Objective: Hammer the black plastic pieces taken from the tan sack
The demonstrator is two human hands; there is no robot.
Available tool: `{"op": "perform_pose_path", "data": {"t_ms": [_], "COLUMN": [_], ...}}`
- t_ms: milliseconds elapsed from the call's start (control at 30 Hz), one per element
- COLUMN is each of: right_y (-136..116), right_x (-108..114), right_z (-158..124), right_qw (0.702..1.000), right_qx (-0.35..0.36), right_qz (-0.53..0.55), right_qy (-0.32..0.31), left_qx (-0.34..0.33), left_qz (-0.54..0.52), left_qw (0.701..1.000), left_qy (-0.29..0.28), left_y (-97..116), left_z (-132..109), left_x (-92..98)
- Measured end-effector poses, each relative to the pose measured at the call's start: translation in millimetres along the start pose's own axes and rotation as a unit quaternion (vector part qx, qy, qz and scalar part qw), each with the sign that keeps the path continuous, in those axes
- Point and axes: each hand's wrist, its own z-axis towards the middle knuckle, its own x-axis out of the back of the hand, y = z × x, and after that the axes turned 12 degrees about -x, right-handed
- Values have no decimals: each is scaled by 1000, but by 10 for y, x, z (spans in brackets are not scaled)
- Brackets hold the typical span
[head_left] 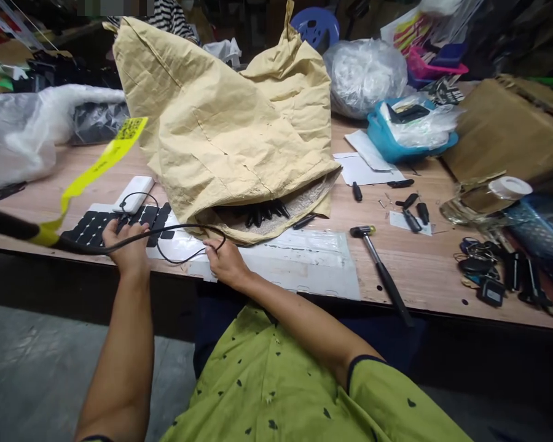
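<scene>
My left hand (128,244) is at the table's front edge, fingers slightly bent and apart, beside rows of small flat black pieces (91,227). A black cable (177,228) crosses in front of it and hides part of the fingers. My right hand (229,263) has its fingers pinched together over a pale sheet (299,264); what they hold, if anything, is hidden. Beyond it lies a large yellowish cloth bag (230,123), its mouth gaping towards me. Several black tapered handle-like pieces (265,213) show inside the mouth, and another black piece (304,221) lies just outside.
A white power bank (136,191) sits behind my left hand. On the right are a hammer (381,270) overhanging the table edge, loose black handles (412,221), keys (479,264), a blue basket (410,132) and a cardboard box (507,129). A yellow tag (96,164) hangs close to the camera.
</scene>
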Motion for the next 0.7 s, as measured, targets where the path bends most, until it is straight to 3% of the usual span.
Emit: {"op": "perform_pose_path", "data": {"t_ms": [67, 100, 233, 367, 467, 533, 633, 700], "right_y": [24, 34, 41, 70, 190, 314, 511, 630], "right_x": [13, 29, 91, 173, 352, 538, 876, 1130], "right_z": [41, 41, -47, -141, -222, -337, -622, -847], "right_qw": [999, 999, 996, 996, 999, 1000, 995, 986], "right_qx": [-17, -24, -37, -15, -13, -17, -23, -32], "right_qz": [3, 1, -32, -69, -30, 18, 62, 66], "right_qy": [34, 49, 73, 47, 19, 8, 72, 152], "left_qx": [-32, -62, -184, -201, -195, -229, -304, -333], "left_qz": [33, 54, 159, 108, 59, 36, -3, -4], "left_qw": [990, 985, 964, 964, 955, 935, 874, 845], "left_qy": [136, 154, 110, -133, -214, -270, -379, -419], "left_y": [103, 154, 268, 276, 365, 477, 654, 730], "left_z": [-372, -590, -1483, -1995, -2057, -2031, -1991, -1961], "left_x": [-84, -118, -172, -233, -377, -514, -789, -1033]}}
